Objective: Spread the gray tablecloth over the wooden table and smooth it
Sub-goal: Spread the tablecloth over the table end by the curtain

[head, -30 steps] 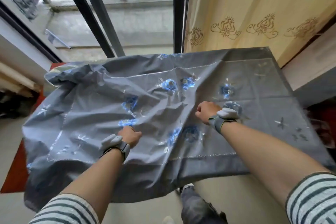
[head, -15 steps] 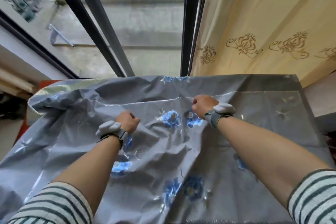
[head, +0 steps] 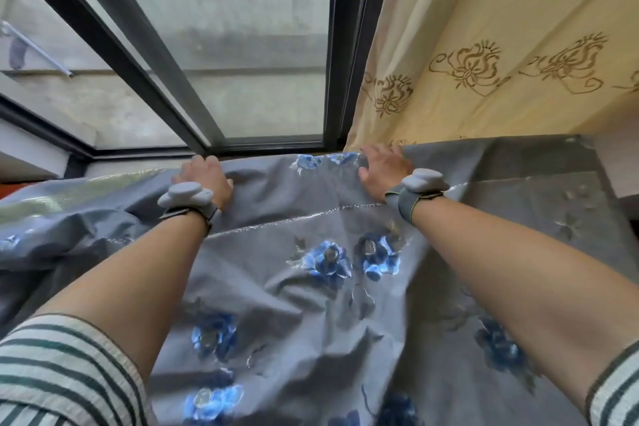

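Note:
The gray tablecloth (head: 311,287), embroidered with blue flowers, covers the table and hides the wood. It lies wrinkled in the middle and bunched at the left. My left hand (head: 204,176) is at the cloth's far edge, its fingers curled over that edge and gripping the fabric. About a forearm's length to the right, my right hand (head: 383,168) rests palm down on the same far edge. Its fingers are spread and its thumb is splayed to the left. A fold with blue flowers rises between the two hands.
A black-framed sliding glass door (head: 332,45) stands right behind the table's far edge. A yellow curtain (head: 501,45) with brown embroidery hangs at the back right, touching the cloth. A pale ledge (head: 619,166) sits at the far right.
Both hands have moved from the middle of the cloth to its far edge, carrying fabric towards the window. The right hand has opened out from a fist. The camera has leaned forward.

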### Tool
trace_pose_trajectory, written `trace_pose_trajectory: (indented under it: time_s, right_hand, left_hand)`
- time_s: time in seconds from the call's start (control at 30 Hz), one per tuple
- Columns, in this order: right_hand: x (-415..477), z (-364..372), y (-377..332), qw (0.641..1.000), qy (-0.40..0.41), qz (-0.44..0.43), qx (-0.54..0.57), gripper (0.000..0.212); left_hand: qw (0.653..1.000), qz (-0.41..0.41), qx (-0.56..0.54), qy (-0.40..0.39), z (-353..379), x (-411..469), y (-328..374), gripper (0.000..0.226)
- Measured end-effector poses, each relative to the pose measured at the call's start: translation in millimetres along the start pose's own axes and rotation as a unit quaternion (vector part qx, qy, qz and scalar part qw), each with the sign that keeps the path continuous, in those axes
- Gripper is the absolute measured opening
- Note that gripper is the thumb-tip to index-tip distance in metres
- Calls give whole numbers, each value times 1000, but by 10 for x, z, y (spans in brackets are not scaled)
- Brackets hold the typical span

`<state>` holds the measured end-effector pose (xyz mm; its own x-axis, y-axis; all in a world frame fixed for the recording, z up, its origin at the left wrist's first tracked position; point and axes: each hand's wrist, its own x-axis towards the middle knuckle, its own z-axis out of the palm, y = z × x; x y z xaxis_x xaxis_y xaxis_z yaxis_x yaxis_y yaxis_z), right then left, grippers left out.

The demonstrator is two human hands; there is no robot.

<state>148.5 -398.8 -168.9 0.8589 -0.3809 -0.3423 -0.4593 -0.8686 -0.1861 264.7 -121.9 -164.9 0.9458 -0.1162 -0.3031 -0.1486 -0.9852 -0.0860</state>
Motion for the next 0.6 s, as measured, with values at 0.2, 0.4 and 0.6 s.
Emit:
trace_pose_trajectory:
  time_s: [0.2, 0.4, 0.6]
  right_hand:
    - [241, -233, -96, 999, -30, 9, -17, 28]
    - [399, -368, -215, 998, 25, 49, 13, 23]
    - [399, -171, -200, 996, 25, 51, 74, 41]
  left_hand:
    - [997, 62, -41, -16, -86, 314, -184, 16]
    - [992, 28, -101, 64, -213, 712, -200, 15]
    - [992, -22, -113, 59, -40, 824, -151, 19]
